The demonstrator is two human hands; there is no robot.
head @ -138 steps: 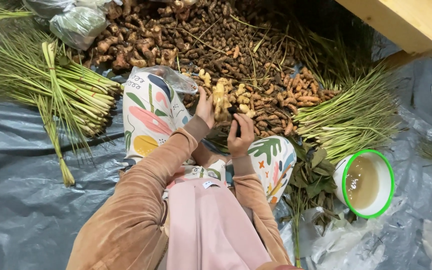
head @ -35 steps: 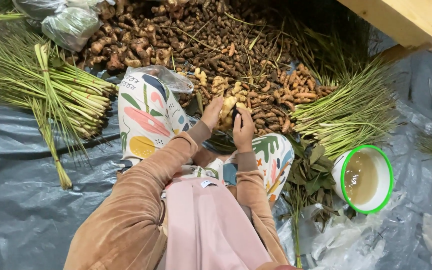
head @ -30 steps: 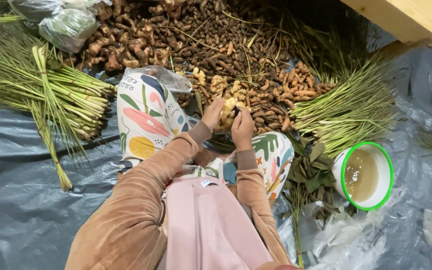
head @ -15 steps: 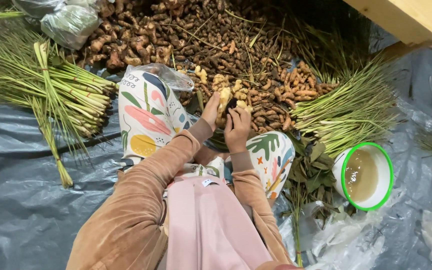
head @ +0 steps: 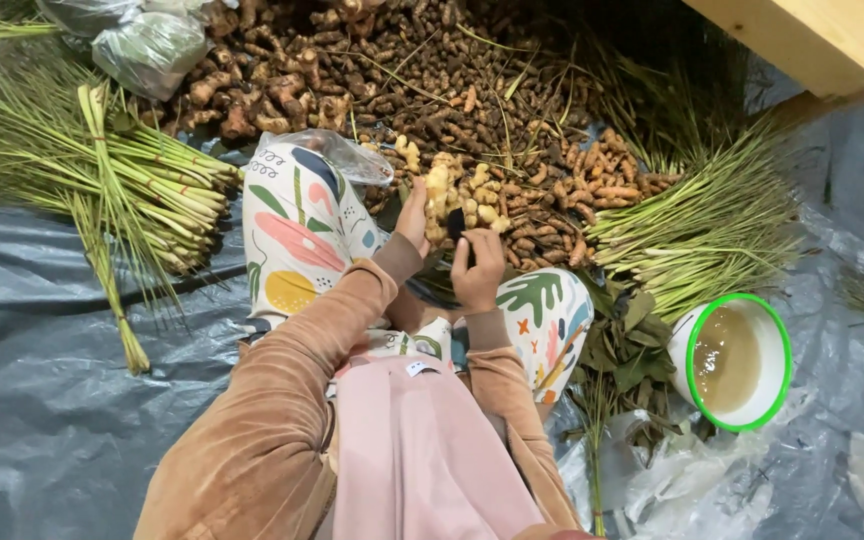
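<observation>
My left hand (head: 413,214) is closed around a pale yellow knobbly root (head: 437,193), held upright above my knees in patterned trousers. My right hand (head: 478,274) sits just right of it and grips a small dark-handled tool (head: 457,222) pressed against the root's lower side; its blade is hidden. Both sleeves are brown velvet. A small heap of similar pale roots (head: 482,196) lies right behind the hands.
A big pile of brown roots (head: 392,80) fills the top. Green stalk bundles lie left (head: 122,185) and right (head: 712,230). A green-rimmed white bowl (head: 778,338) holds murky liquid. Plastic bags (head: 147,40), dark leaves (head: 632,345), grey tarp (head: 32,420), wooden beam (head: 822,40).
The pale root has been turned more upright in my left hand. My right hand has slid a little along it with the dark tool. Everything around stays put.
</observation>
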